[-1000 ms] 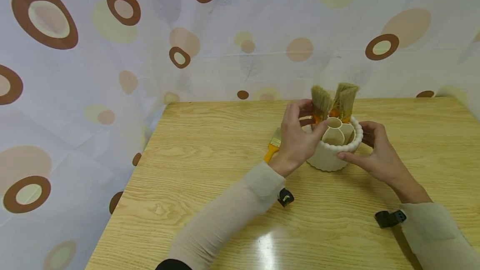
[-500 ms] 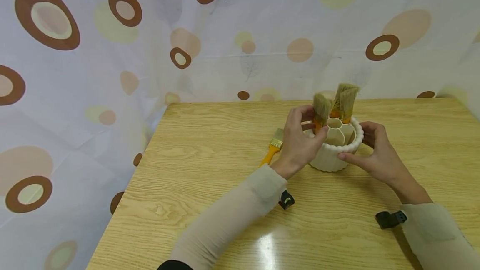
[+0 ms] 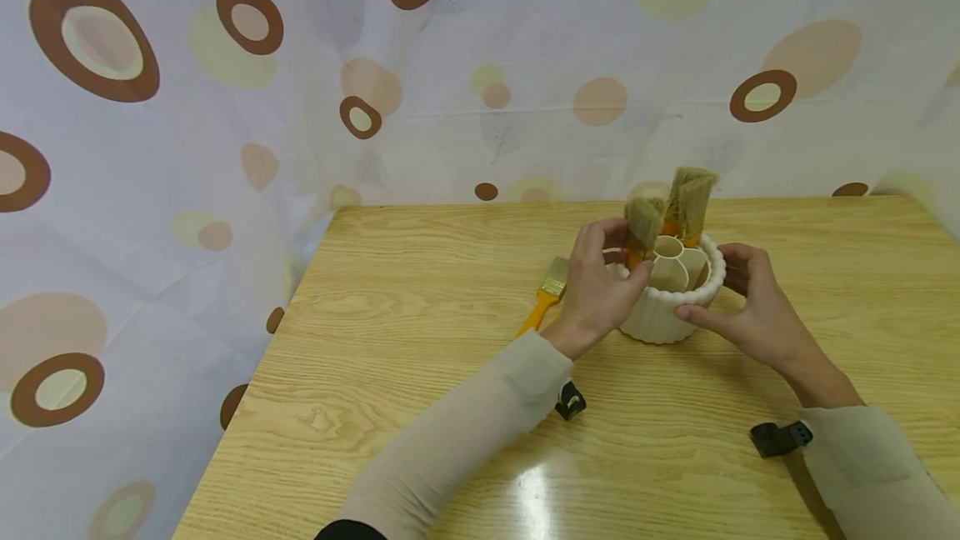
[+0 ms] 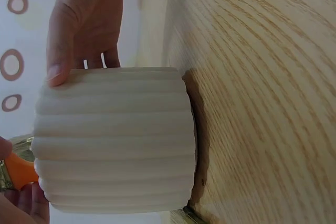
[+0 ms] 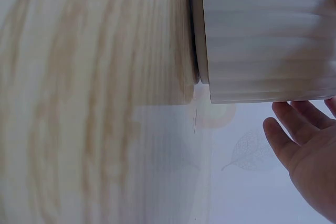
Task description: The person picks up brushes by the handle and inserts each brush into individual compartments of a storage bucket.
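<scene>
A cream ribbed holder [image 3: 660, 319] with a beaded rim and inner compartments stands upright on the table. My left hand [image 3: 603, 290] pinches a paintbrush [image 3: 643, 223] by its orange handle, bristles up, at the holder's left compartment; the handle's lower part is hidden inside. In the left wrist view the orange handle [image 4: 21, 171] shows between thumb and fingers at the rim. My right hand [image 3: 757, 315] grips the holder's right side, thumb in front and fingers behind. Two more brushes [image 3: 692, 198] stand bristles up in the back compartments.
Another paintbrush [image 3: 546, 294] with a yellow-orange handle lies on the wooden table [image 3: 375, 340], left of my left hand. A patterned sheet [image 3: 480, 40] hangs behind the table and along its left side.
My left hand has lowered the pinched paintbrush, so its bristles now sit lower over the holder's left side. My right hand has stayed on the holder.
</scene>
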The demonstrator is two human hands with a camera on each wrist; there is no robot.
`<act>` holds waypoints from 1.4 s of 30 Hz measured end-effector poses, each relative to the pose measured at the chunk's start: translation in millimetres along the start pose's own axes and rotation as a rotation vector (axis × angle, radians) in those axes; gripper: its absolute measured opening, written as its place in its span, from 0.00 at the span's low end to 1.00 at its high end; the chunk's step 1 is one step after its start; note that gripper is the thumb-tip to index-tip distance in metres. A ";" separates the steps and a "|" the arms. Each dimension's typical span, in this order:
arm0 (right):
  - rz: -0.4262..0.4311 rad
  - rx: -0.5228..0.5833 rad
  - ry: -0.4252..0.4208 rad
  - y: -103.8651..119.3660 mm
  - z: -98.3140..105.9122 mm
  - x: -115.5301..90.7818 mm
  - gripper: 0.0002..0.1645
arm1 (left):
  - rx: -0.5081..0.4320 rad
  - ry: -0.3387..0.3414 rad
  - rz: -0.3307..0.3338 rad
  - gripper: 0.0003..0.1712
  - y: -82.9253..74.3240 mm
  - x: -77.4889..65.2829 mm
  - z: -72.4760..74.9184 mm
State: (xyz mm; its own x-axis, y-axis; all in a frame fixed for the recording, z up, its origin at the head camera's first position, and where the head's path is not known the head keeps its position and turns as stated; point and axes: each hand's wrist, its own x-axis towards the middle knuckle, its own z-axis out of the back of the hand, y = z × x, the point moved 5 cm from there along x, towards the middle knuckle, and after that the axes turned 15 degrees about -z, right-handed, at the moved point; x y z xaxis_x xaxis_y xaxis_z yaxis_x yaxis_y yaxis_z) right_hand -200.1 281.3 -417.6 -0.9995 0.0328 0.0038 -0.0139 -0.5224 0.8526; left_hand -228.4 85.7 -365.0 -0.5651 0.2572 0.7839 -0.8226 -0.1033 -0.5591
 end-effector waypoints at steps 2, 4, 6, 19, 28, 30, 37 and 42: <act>0.008 0.002 -0.003 -0.1 0.2 0.2 0.54 | 0.019 0.003 -0.003 0.25 1.7 -0.4 -0.5; 0.015 0.003 -0.003 0.1 0.4 0.4 0.54 | 0.042 0.008 -0.010 0.24 3.0 -0.6 -0.7; 0.020 0.007 -0.002 0.3 0.7 0.6 0.55 | 0.059 0.011 -0.018 0.24 3.8 -0.7 -0.7; 0.014 0.007 -0.003 0.7 0.6 0.2 0.54 | 0.206 0.057 -0.032 0.23 7.8 -5.5 -0.3; 0.007 0.004 -0.006 0.8 0.1 -0.4 0.54 | 0.222 0.065 -0.049 0.23 8.6 -7.0 0.0; 0.008 0.002 -0.008 0.8 0.0 -0.6 0.54 | 0.228 0.067 -0.053 0.23 8.0 -7.7 0.4; 0.029 -0.001 -0.011 0.7 0.5 0.5 0.57 | 0.220 0.086 -0.028 0.25 9.2 -12.2 2.9; 0.025 0.000 -0.001 -0.7 0.7 1.4 0.59 | 0.198 0.102 -0.004 0.26 10.2 -16.6 5.9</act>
State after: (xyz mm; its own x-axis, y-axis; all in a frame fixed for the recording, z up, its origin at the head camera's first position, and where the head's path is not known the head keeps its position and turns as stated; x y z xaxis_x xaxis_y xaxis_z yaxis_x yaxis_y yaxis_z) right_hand -201.5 282.3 -417.8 -0.9995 0.0208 0.0256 0.0109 -0.5234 0.8520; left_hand -227.7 74.7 -382.1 -0.5611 0.3526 0.7489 -0.8266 -0.2861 -0.4846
